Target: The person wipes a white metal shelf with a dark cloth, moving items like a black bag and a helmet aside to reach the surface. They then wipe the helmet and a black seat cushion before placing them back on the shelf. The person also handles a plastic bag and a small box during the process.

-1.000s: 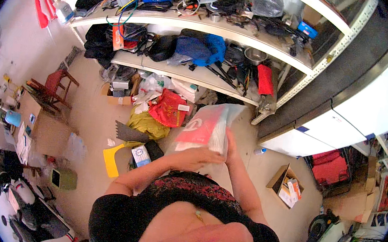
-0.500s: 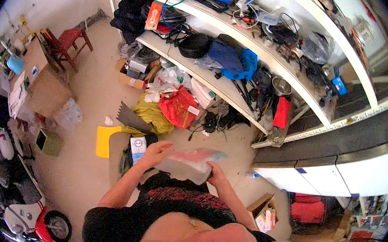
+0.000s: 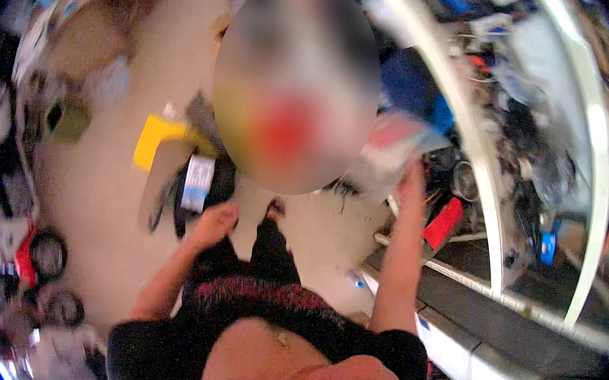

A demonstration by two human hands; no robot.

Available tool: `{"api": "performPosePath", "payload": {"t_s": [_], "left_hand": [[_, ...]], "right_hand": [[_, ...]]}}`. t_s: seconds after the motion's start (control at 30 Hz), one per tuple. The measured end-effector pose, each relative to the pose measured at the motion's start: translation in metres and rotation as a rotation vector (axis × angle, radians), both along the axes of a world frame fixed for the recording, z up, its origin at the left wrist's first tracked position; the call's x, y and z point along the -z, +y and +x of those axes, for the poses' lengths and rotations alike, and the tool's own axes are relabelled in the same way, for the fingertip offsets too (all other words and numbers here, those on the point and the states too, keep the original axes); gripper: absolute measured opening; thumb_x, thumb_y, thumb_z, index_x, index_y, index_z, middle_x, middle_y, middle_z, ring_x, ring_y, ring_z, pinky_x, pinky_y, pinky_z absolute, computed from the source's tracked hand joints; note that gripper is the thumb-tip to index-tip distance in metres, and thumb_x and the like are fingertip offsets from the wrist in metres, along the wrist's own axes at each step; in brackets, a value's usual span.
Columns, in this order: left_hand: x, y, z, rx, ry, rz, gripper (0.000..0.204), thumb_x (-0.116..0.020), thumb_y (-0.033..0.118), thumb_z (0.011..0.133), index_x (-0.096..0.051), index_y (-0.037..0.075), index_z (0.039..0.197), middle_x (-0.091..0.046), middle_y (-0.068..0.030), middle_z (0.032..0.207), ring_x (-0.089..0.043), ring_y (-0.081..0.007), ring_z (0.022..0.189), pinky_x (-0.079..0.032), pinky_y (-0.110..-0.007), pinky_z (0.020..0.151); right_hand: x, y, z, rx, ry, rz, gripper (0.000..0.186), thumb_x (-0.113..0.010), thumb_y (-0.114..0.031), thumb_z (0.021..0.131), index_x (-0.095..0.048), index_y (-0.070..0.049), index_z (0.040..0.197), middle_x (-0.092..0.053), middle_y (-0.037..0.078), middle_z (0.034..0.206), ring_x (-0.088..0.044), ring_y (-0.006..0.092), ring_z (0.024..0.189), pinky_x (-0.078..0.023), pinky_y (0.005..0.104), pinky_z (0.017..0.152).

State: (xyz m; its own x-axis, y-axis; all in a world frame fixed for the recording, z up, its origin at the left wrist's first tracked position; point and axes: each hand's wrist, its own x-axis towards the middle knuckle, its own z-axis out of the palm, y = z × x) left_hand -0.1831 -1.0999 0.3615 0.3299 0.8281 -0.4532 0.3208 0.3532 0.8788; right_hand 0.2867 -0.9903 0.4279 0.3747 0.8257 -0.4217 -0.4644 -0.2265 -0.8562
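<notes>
Translucent plastic bag [image 3: 397, 151], blurred, probably being pinched by right hand [image 3: 411, 180] reaching toward white shelf [image 3: 473, 141]; left hand [image 3: 216, 221] hanging loosely curled, empty. Next: steadier placement.

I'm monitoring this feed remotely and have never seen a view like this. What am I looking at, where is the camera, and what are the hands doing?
There is no machine here: a person works with two bare hands. The one picture comes from a fisheye camera worn on the head, looking down, so straight edges bend and everything is motion-blurred. The dark top and both forearms rise from the lower edge. The right hand reaches up and holds a pale plastic bag near the curved white shelf rail. The left hand hangs lower and looks empty, loosely closed. On the beige floor lie a yellow flat piece and a small blue-and-white box. A blurred oval hides the middle.
</notes>
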Motion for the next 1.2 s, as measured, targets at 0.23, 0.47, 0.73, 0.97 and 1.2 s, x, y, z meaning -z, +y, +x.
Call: {"api": "performPosePath", "payload": {"t_s": [0.23, 0.47, 0.73, 0.97, 1.2], "left_hand": [[0.063, -0.031, -0.008, -0.025, 0.303, -0.039, 0.025, -0.056, 0.021, 0.082, -0.06, 0.003, 0.098, -0.063, -0.0134, 0.09, -0.061, -0.0242, 0.081, -0.048, -0.033, 0.072], [0.235, -0.052, -0.078, -0.107, 0.622, -0.304, 0.03, -0.058, 0.026, 0.074, -0.06, 0.004, 0.094, -0.061, -0.0176, 0.093, -0.057, -0.0336, 0.089, -0.045, -0.042, 0.078], [0.379, 0.018, -0.172, -0.322, 0.88, -0.347, 0.068, -0.069, 0.034, 0.066, -0.04, 0.008, 0.122, -0.046, -0.0191, 0.118, -0.048, -0.0361, 0.107, -0.041, -0.043, 0.088], [0.447, 0.085, -0.177, -0.393, 0.679, -0.289, 0.105, -0.076, 0.051, 0.051, -0.029, 0.001, 0.131, -0.04, -0.0195, 0.128, -0.042, -0.0333, 0.116, -0.035, -0.04, 0.096], [0.454, 0.1, -0.164, -0.277, 0.742, -0.531, 0.095, -0.077, 0.051, 0.047, -0.043, -0.001, 0.119, -0.04, -0.0204, 0.122, -0.041, -0.0369, 0.113, -0.037, -0.042, 0.092]], "right_hand": [[0.084, 0.031, 0.1, 0.039, -0.707, -0.136, 0.043, -0.052, -0.047, 0.082, -0.059, -0.007, 0.095, -0.06, 0.011, 0.088, -0.057, 0.0243, 0.079, -0.046, 0.0422, 0.068], [0.255, -0.19, -0.046, -0.86, -0.684, -0.71, 0.029, -0.059, -0.028, 0.078, -0.059, -0.003, 0.091, -0.058, 0.006, 0.069, -0.053, 0.0157, 0.063, -0.043, 0.0294, 0.055], [0.207, -0.215, -0.196, -1.026, -0.609, -0.731, 0.037, -0.06, -0.024, 0.081, -0.054, -0.002, 0.11, -0.062, 0.01, 0.095, -0.058, 0.0184, 0.084, -0.046, 0.0287, 0.076], [0.235, -0.229, -0.164, -0.662, -0.521, -0.903, 0.035, -0.059, -0.022, 0.083, -0.052, -0.002, 0.111, -0.058, 0.004, 0.083, -0.056, 0.0118, 0.067, -0.048, 0.0264, 0.059], [0.244, -0.26, -0.181, -0.782, -0.485, -0.899, 0.036, -0.06, -0.02, 0.082, -0.053, -0.002, 0.113, -0.059, 0.006, 0.092, -0.056, 0.0129, 0.077, -0.047, 0.0259, 0.067]]}}
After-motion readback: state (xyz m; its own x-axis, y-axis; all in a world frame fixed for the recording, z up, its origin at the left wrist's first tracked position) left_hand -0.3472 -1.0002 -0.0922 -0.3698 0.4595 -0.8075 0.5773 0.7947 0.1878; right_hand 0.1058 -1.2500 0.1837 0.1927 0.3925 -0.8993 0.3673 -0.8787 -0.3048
